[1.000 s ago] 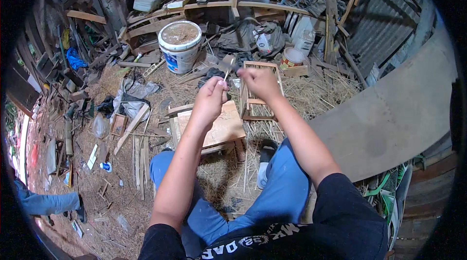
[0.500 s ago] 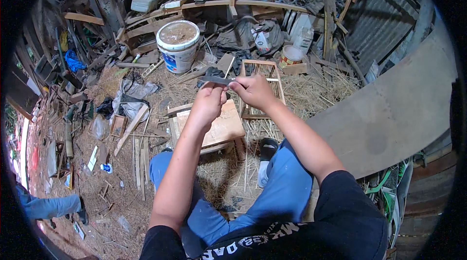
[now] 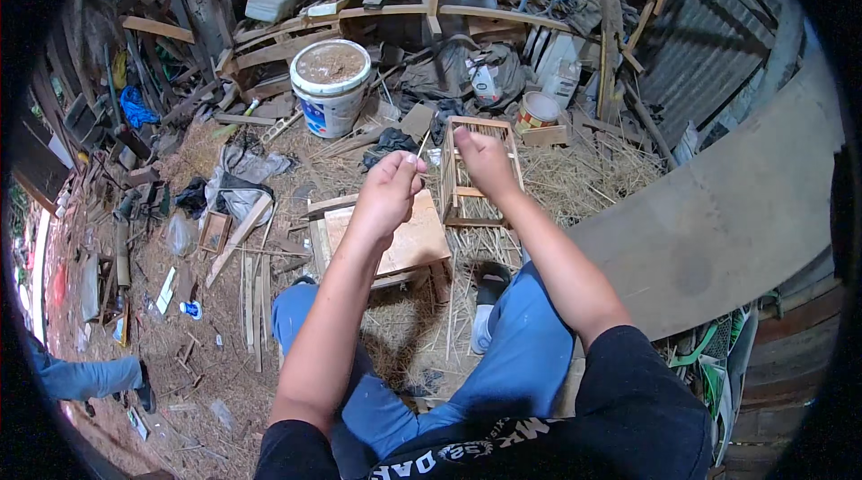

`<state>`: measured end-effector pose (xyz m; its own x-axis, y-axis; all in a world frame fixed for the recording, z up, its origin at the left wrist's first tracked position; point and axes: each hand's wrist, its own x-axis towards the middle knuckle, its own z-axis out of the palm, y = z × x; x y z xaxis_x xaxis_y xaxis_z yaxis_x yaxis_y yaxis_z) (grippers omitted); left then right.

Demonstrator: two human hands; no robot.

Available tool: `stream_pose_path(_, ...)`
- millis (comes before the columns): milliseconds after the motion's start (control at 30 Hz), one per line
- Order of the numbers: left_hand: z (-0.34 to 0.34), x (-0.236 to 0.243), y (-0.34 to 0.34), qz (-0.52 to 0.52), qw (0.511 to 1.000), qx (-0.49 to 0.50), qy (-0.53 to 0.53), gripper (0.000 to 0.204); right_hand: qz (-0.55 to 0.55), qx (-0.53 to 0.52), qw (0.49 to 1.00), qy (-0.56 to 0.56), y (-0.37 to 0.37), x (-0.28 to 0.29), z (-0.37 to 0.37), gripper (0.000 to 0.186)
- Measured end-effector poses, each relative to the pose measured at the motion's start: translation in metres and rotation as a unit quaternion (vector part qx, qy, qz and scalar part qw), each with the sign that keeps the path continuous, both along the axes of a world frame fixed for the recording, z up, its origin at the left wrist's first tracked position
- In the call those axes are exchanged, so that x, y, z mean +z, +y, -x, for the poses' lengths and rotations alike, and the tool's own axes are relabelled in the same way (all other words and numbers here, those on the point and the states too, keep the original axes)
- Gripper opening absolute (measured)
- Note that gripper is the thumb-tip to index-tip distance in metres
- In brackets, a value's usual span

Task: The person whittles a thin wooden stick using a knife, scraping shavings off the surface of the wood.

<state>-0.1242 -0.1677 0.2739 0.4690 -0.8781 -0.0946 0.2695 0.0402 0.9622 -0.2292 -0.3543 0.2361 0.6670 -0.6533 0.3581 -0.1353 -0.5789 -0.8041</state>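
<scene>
My left hand point(image 3: 388, 193) is closed in a pinch, above a low wooden stool point(image 3: 409, 242). A thin light strip of wood or bamboo point(image 3: 424, 144) sticks up from its fingertips. To the right, apart from it, my right hand point(image 3: 487, 164) is closed and slightly blurred. The flat-bladed knife it held a moment ago is not clearly visible now; the fist hides most of what is in it. Behind and below this hand stands a small slatted wooden frame point(image 3: 482, 123), like a cage with thin bars.
A white bucket point(image 3: 330, 107) full of sawdust-like matter stands at the back left, a smaller tub point(image 3: 539, 110) at the back right. A large board point(image 3: 700, 228) slants along the right. Wood scraps point(image 3: 255, 300) and shavings litter the floor. Another person's leg point(image 3: 90, 378) shows at far left.
My right hand has moved right and slightly up, away from my left hand. The knife blade that lay across the left fingertips no longer shows there, and the thin strip is exposed.
</scene>
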Motion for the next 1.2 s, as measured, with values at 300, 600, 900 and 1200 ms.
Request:
stream_pose_path(300, -0.004, -0.015, -0.006, 0.028, 0.985, 0.11, -0.133, 0.017, 0.179, 0.094, 0.978, 0.058, 0.03, 0.013, -0.006, 0.048)
stream_pose_path(600, 0.008, -0.006, -0.002, 0.029, 0.981, 0.074, -0.176, 0.022, 0.131, -0.061, 0.989, -0.042, -0.025, 0.003, -0.008, 0.057)
stream_pose_path(900, 0.001, -0.021, -0.01, 0.026, 0.969, 0.131, -0.207, 0.021, 0.104, 0.052, 0.993, -0.013, 0.029, 0.007, -0.008, 0.045)
stream_pose_path(1200, -0.001, -0.015, 0.001, 0.02, 0.957, 0.143, -0.251, 0.023, 0.214, 0.041, 0.976, 0.012, 0.026, 0.01, -0.01, 0.053)
